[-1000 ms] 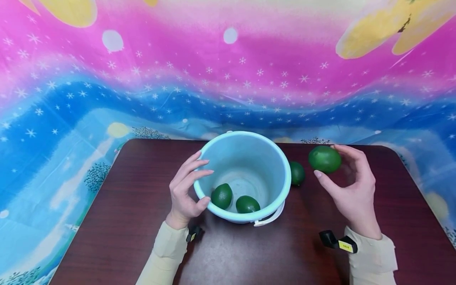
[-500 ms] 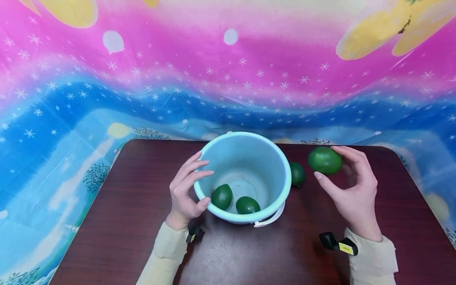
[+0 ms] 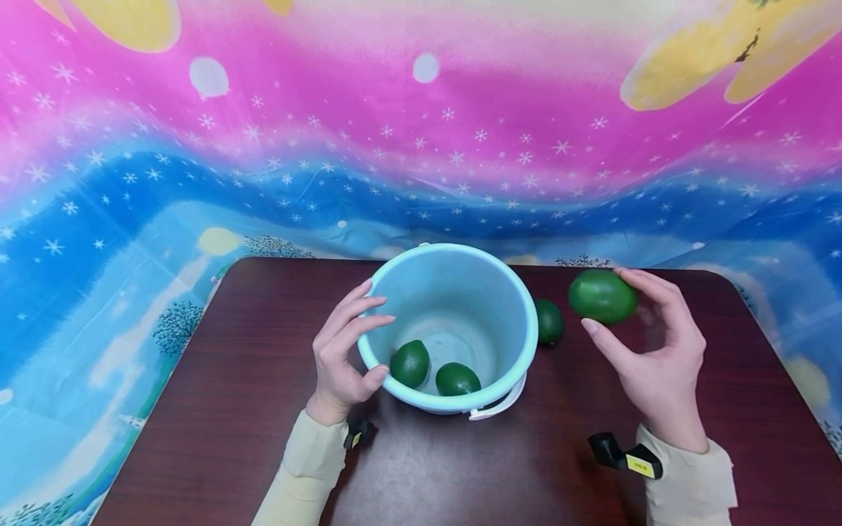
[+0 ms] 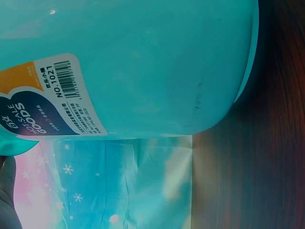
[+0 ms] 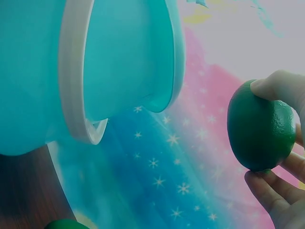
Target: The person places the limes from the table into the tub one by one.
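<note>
Now, two green limes (image 3: 433, 370) already sit on the floor of the pale blue bucket (image 3: 520, 307), side by side toward the near wall. A third lime (image 3: 601, 296) is up in the air, pinched in the right hand (image 3: 658, 351) between thumb below and fingertips above, off to the right of the bucket and level with its rim. The right wrist view shows it well: fingers (image 5: 281, 88) curled over the top of the fruit (image 5: 259, 126), more fingers cupping underneath, with the bucket wall (image 5: 128, 57) and its white handle (image 5: 74, 76) close by on the left.

A fourth lime (image 3: 549, 321) lies on the dark wooden table (image 3: 230, 409), tucked just beside the bucket's right wall. By my reckoning that's two in, one in hand, one waiting on the table, so roughly halfway.

Over on the other side, the left hand (image 3: 342, 351) steadies the bucket, thumb curled onto the near rim and fingers bent against the outside wall.

And there's writing: the left wrist view catches a sticker (image 4: 45, 98) on the bucket's side with a barcode, "NO.1021" and large letters reading "GOODS"; the smaller print is too fine to read.
</note>
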Available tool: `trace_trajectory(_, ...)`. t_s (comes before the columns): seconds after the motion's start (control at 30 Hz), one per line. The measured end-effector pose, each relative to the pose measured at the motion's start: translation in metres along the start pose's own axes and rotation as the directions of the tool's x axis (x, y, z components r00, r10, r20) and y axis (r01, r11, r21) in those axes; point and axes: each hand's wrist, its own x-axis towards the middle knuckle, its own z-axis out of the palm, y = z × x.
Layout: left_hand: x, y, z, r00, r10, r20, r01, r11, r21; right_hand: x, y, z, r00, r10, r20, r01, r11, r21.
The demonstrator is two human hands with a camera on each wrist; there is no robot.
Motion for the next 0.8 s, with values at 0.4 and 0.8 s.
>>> trace_trajectory(0.4, -0.0004, 0.0, 0.0006, 1.0, 0.007, -0.002, -0.007, 1.0, -0.002, -0.0025, 0.0042, -0.0013, 0.999, -0.027, -0.047, 0.033, 0.991, 0.129)
trace_trajectory(0.8, -0.0009, 0.0004, 0.0004, 1.0, 0.007, -0.005, -0.007, 1.0, 0.001, -0.0021, 0.0008, 0.0005, 0.991, -0.057, -0.123, 0.088, 0.962, 0.259)
